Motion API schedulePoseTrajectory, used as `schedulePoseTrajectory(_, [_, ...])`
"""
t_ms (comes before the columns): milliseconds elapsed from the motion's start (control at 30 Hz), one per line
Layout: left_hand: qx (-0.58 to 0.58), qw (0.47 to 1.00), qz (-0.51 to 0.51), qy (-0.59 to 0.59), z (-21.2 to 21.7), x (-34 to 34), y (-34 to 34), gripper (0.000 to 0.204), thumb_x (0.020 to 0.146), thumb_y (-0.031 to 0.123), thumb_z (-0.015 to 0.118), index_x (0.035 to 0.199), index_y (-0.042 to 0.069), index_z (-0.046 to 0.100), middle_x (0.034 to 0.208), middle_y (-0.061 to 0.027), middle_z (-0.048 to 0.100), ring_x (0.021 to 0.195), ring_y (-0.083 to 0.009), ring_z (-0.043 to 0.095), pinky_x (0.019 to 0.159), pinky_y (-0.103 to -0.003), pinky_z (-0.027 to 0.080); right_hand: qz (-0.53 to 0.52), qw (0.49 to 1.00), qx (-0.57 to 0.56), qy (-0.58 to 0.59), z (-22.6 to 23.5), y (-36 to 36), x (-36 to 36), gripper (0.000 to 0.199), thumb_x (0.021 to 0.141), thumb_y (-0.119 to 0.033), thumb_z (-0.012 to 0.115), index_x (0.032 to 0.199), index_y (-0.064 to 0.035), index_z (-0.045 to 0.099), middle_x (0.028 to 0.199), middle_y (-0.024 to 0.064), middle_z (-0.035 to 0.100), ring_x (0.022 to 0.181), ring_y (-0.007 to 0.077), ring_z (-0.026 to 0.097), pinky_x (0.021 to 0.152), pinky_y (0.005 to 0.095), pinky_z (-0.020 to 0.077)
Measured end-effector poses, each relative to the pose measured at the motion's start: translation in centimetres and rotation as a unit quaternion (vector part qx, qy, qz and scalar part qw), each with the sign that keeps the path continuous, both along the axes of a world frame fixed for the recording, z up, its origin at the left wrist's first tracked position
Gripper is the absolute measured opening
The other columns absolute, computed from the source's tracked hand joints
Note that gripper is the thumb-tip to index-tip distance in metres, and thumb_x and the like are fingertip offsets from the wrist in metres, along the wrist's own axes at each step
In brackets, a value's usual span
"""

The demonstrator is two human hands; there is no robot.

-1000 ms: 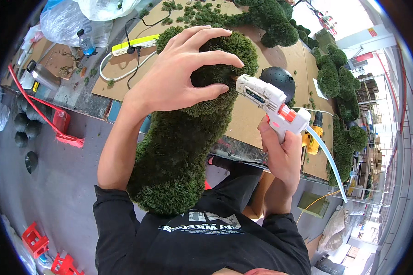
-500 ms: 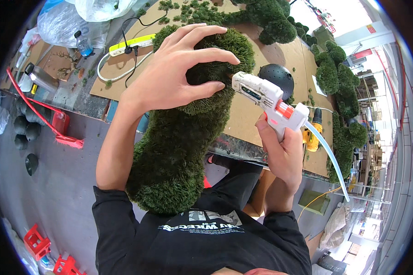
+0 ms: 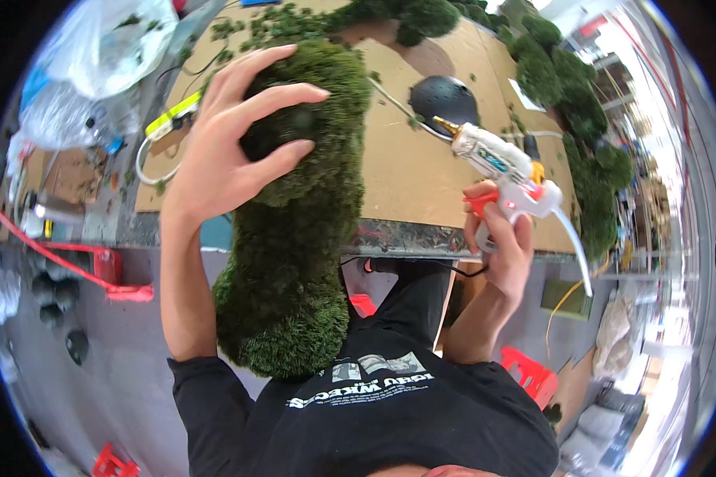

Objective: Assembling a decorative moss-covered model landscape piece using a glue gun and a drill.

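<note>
So the left hand [image 3: 231,151] is flat on the far end of a big moss-covered form [image 3: 302,230], fingers spread wide and pressing into the green stuff; thumb side is toward the left, fingertips reaching right across the top. The moss form is long; its axis runs near to far, from the person's chest up onto the brown board tabletop [image 3: 422,175], near end hanging off the table edge just above the black shirt.

The right hand [image 3: 505,246] is off to the right, well apart from the moss; it's wrapped around the handle of a white glue gun [image 3: 501,171] with an orange trigger, fingers curled tight on the grip. The brass nozzle points up and left, toward the far end of the moss form, but there's a clear gap of bare board between tip and moss; not touching.

So the left hand is the one actually on the moss form; the right is the farther one, gun aimed roughly at the spot beside those spread fingers. A black dome-shaped thing [image 3: 444,99] sits on the board just beyond the nozzle; loose moss clumps [image 3: 569,87] line the right edge.
</note>
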State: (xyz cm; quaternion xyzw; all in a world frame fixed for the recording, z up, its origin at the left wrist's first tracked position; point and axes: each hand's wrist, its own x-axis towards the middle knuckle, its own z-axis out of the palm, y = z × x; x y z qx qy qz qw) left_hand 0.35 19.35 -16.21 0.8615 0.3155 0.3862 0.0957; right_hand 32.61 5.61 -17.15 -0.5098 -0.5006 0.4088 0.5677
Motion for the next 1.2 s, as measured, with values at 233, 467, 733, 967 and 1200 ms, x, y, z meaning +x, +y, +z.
schedulePoseTrajectory(233, [-0.008,1.000,0.010,0.013,-0.3,0.6,0.4,0.050,0.077,0.013,0.077,0.126,0.014,0.074,0.155,-0.0127,0.050,0.143,-0.0351,0.044,0.119,-0.047,0.033,-0.057,0.951,-0.279,0.118,-17.9,0.2,7.3,0.018,0.102,-0.023,0.061,0.099,-0.0056,0.061,0.072,0.0020,0.059,0.049,0.0114,0.053,0.043,0.0261,0.0399])
schedulePoseTrajectory(467, [-0.012,1.000,0.018,0.013,0.0,0.4,0.1,0.051,0.077,0.011,0.075,0.128,0.012,0.073,0.156,-0.0136,0.050,0.146,-0.0338,0.043,0.122,-0.048,0.029,-0.016,0.932,-0.357,0.053,-20.6,4.6,7.8,0.038,0.103,-0.038,0.061,0.096,-0.0011,0.066,0.074,0.0069,0.068,0.054,0.0142,0.063,0.047,0.0282,0.0485])
schedulePoseTrajectory(733, [-0.011,1.000,0.006,0.018,0.2,1.0,0.0,0.049,0.079,0.011,0.073,0.128,0.009,0.071,0.157,-0.0167,0.048,0.147,-0.0351,0.042,0.122,-0.047,0.028,-0.137,0.889,-0.200,-0.387,-20.1,13.4,17.0,0.036,0.089,-0.041,0.072,0.097,-0.0066,0.078,0.087,0.0189,0.076,0.088,0.0336,0.074,0.084,0.0449,0.0579])
schedulePoseTrajectory(967, [-0.019,1.000,0.006,0.016,0.4,1.3,-0.2,0.048,0.079,0.009,0.073,0.127,0.008,0.071,0.157,-0.0183,0.046,0.146,-0.0367,0.041,0.121,-0.047,0.029,-0.207,0.844,-0.138,-0.475,-24.0,18.5,19.6,0.037,0.087,-0.021,0.073,0.123,-0.0109,0.069,0.116,0.0204,0.069,0.113,0.0376,0.067,0.098,0.0465,0.0531])
schedulePoseTrajectory(1200, [-0.021,1.000,0.015,0.008,-0.2,1.0,0.0,0.049,0.077,0.010,0.075,0.126,0.010,0.072,0.157,-0.0176,0.047,0.146,-0.0367,0.041,0.121,-0.047,0.029,-0.201,0.856,-0.131,-0.458,-23.3,17.3,19.1,0.023,0.088,-0.020,0.074,0.106,-0.0068,0.071,0.111,0.0153,0.071,0.105,0.0340,0.069,0.091,0.0445,0.0547])
